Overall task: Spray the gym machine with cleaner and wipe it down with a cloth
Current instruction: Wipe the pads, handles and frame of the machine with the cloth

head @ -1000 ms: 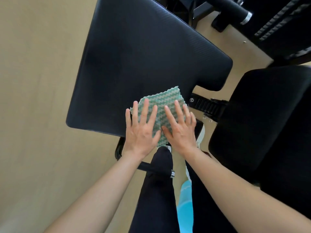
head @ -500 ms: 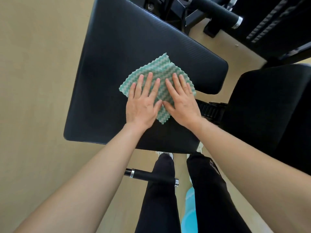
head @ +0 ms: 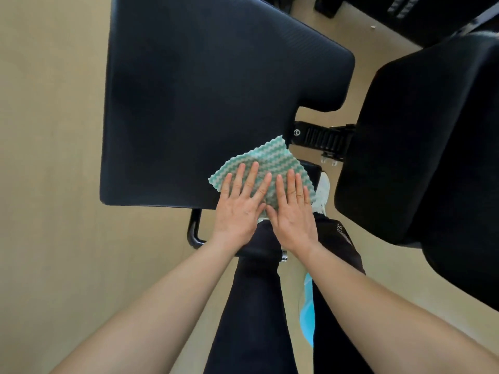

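Observation:
The gym machine's large black pad [head: 202, 90] fills the upper middle of the head view. A green-and-white wavy cloth [head: 270, 157] lies on the pad's near right corner and hangs partly over the edge. My left hand [head: 239, 209] and my right hand [head: 293, 214] lie side by side on the cloth. Both press it flat with the fingers spread and pointing away from me. The palms hide the near half of the cloth.
A second black pad [head: 418, 157] stands close on the right, joined by a notched black bracket [head: 324, 137]. A black frame tube [head: 194, 233] sticks out under the near edge. My black-trousered legs [head: 251, 306] and a light-blue object [head: 307, 314] are below. Tan floor [head: 54, 184] lies left.
Both hands slid the cloth out to the middle of the pad, then pulled it back toward me to the near right corner.

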{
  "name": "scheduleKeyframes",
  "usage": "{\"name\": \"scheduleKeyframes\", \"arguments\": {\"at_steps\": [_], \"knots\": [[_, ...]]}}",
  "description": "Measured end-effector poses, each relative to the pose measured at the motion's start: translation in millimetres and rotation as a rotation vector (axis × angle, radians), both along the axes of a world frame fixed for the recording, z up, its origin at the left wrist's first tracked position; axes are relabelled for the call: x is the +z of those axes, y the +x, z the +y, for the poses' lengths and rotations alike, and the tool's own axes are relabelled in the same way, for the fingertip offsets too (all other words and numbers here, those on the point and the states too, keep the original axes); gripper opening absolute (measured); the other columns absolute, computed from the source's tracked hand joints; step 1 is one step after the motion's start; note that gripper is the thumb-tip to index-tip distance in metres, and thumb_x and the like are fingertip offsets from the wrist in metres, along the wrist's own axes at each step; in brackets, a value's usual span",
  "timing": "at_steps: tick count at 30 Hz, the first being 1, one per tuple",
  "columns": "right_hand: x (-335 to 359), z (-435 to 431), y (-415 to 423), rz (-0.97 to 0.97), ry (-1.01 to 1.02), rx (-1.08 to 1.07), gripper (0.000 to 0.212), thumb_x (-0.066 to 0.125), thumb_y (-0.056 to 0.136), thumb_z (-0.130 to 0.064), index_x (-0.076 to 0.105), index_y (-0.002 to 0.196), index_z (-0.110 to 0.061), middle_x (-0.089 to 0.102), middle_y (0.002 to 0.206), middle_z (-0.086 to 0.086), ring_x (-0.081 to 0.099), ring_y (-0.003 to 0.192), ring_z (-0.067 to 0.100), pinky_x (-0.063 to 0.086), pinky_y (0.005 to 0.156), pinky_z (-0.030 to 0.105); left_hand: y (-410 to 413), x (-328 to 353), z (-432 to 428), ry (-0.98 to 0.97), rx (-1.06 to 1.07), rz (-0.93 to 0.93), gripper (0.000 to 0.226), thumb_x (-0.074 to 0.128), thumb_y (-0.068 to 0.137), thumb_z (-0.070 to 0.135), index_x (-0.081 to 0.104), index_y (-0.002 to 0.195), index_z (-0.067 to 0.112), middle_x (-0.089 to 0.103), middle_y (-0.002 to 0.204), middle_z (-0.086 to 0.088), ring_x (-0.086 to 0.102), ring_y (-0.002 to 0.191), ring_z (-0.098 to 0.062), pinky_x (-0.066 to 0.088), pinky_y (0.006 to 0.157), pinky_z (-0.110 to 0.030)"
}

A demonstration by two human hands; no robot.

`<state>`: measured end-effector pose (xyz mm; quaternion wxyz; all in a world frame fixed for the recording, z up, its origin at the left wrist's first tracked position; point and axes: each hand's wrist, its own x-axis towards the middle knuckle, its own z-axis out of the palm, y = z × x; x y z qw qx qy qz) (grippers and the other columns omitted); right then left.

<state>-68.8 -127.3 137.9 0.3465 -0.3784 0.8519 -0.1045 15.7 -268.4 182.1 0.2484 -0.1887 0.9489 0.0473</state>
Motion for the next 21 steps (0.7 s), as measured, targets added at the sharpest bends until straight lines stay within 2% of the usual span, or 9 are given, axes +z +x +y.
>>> {"name": "scheduleKeyframes", "arguments": {"at_steps": [5,8,11,14,18,21], "knots": [[-8,32,-11,-0.039,0.089,-0.096,0.083,0.021,0.108,-0.062,-0.035,0.154,-0.021,-0.04,0.163,0.005,-0.034,0.152,0.018,-0.013,0.126,0.038,-22,-20,21,0.026,-0.189,-0.008,0.087,0.051,0.104,0.046,-0.01,0.164,0.03,-0.02,0.171,-0.01,-0.024,0.156,-0.033,-0.012,0.127,-0.052],[-11,40,-20,-0.059,0.102,-0.087,0.087,0.023,0.105,-0.066,-0.032,0.155,-0.019,-0.041,0.162,0.005,-0.034,0.152,0.017,-0.017,0.124,0.035,-29,-22,21,0.042,-0.269,0.011,0.085,0.045,0.106,0.049,-0.013,0.164,0.03,-0.02,0.171,-0.01,-0.023,0.156,-0.032,-0.011,0.128,-0.051],[-10,40,-18,-0.058,0.066,-0.092,0.086,0.029,0.107,-0.06,-0.028,0.157,-0.019,-0.039,0.163,0.005,-0.032,0.153,0.019,-0.014,0.126,0.038,-28,-20,18,0.03,-0.288,0.036,0.075,0.034,0.109,0.053,-0.009,0.165,0.029,-0.017,0.172,-0.008,-0.02,0.157,-0.029,-0.01,0.128,-0.048],[-7,26,-10,-0.024,-0.036,-0.033,0.083,0.037,0.109,-0.053,-0.018,0.161,-0.022,-0.03,0.167,0.004,-0.025,0.156,0.024,-0.006,0.129,0.043,-12,-17,8,-0.018,-0.198,0.054,0.071,0.028,0.109,0.057,-0.006,0.165,0.029,-0.015,0.172,-0.006,-0.017,0.158,-0.026,-0.01,0.129,-0.045],[1,-17,-3,0.024,-0.183,0.131,0.076,0.05,0.106,-0.046,0.008,0.165,-0.023,-0.003,0.173,0.009,-0.008,0.159,0.034,0.005,0.129,0.052,32,2,-22,-0.058,0.024,0.079,0.071,0.03,0.107,0.06,0.002,0.166,0.031,-0.009,0.174,-0.004,-0.008,0.16,-0.026,0.0,0.13,-0.045],[11,-62,-5,0.054,-0.307,0.298,0.071,0.052,0.102,-0.043,0.022,0.164,-0.022,0.01,0.172,0.012,-0.001,0.159,0.037,0.005,0.129,0.053,60,17,-42,-0.14,0.228,0.084,0.074,0.035,0.105,0.06,0.006,0.166,0.03,-0.009,0.173,-0.005,-0.009,0.16,-0.028,-0.004,0.129,-0.045]]}}
